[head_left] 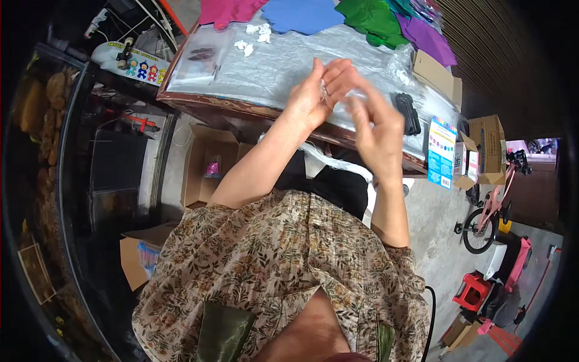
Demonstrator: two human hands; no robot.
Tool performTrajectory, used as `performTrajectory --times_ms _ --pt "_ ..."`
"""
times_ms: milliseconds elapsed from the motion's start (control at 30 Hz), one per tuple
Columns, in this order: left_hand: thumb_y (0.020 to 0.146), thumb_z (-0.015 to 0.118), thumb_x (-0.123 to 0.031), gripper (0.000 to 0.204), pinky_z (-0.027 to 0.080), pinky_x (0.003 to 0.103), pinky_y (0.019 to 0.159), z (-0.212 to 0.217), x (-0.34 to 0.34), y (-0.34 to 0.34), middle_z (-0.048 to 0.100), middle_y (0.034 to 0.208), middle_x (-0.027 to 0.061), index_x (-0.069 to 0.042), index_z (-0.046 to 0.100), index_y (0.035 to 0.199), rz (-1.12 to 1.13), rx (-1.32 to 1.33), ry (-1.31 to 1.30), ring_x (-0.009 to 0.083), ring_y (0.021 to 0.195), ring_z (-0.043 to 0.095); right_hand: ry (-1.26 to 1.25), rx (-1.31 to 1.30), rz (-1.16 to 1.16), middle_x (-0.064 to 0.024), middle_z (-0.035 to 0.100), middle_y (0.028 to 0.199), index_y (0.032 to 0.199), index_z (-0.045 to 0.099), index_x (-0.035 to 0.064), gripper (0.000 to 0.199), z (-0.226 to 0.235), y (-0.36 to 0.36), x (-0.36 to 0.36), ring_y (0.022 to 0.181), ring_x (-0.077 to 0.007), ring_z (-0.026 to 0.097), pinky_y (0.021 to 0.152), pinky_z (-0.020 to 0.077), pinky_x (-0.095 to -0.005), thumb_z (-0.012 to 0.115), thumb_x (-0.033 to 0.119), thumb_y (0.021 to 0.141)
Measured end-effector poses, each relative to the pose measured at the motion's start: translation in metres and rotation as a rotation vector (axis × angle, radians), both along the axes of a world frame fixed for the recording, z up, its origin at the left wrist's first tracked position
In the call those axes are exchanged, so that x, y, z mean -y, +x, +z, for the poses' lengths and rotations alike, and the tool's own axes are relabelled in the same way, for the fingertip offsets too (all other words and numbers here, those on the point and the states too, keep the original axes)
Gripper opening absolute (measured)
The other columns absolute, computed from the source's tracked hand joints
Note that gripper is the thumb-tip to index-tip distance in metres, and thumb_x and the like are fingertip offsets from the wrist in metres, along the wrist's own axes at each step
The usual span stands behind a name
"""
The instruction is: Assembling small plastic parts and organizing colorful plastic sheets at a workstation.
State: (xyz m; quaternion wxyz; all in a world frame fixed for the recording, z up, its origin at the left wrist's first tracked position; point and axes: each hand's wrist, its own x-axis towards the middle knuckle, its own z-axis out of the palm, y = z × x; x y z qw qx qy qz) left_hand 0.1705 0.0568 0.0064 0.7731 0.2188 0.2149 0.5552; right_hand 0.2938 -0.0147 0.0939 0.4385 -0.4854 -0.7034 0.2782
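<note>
My left hand point(315, 95) is above the front part of the table, palm turned up and cupped, thumb raised. A small whitish, partly see-through piece point(324, 90) lies in that palm; its kind is too small to make out. My right hand point(379, 123) is close by on the right, fingers bent toward the left hand's fingertips. Motion smears its fingertips, so whether they pinch anything cannot be seen. Small white crumpled pieces point(260, 33) lie on the clear plastic sheet point(277, 63) that covers the table.
Pink point(231, 11), blue point(304, 15), green point(371, 23) and purple point(427, 39) flat pieces lie along the far edge. A black item point(408, 113) and a blue-white printed package point(442, 152) are at the right. An open cardboard box point(202, 160) stands below the table's left side.
</note>
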Motion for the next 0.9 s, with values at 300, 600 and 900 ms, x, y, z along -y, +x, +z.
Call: performTrajectory --times_ms 300,600,900 --pt "0.105 0.029 -0.062 0.079 0.027 0.040 0.122 0.034 0.034 0.024 0.032 0.161 0.0169 -0.004 0.019 0.158 -0.007 0.037 0.216 0.0235 0.150 0.030 0.142 0.007 -0.161 -0.0264 0.030 0.160 0.154 0.029 -0.0042 0.062 -0.048 -0.033 -0.049 0.150 -0.0380 0.030 0.120 0.0267 -0.0434 0.052 0.025 0.104" --pt "0.094 0.031 -0.080 0.099 0.023 0.041 0.122 0.044 0.023 0.020 0.029 0.162 0.0164 -0.006 0.019 0.160 0.017 0.034 0.083 0.0268 0.150 0.029 0.173 -0.952 0.016 -0.0248 0.026 0.162 0.157 0.026 -0.0018 0.059 -0.052 -0.039 -0.074 0.151 -0.0342 0.027 0.122 0.0253 -0.0429 0.045 0.002 0.101" --pt "0.092 0.028 -0.083 0.102 0.032 0.047 0.117 0.016 -0.003 0.014 0.029 0.162 0.0182 -0.007 0.021 0.160 -0.226 0.109 0.025 0.0338 0.146 0.037 0.266 -0.131 0.237 -0.0231 0.030 0.162 0.157 0.030 0.0047 0.056 -0.060 -0.017 -0.055 0.153 -0.0327 0.025 0.123 0.0197 -0.0496 0.042 0.011 0.103"
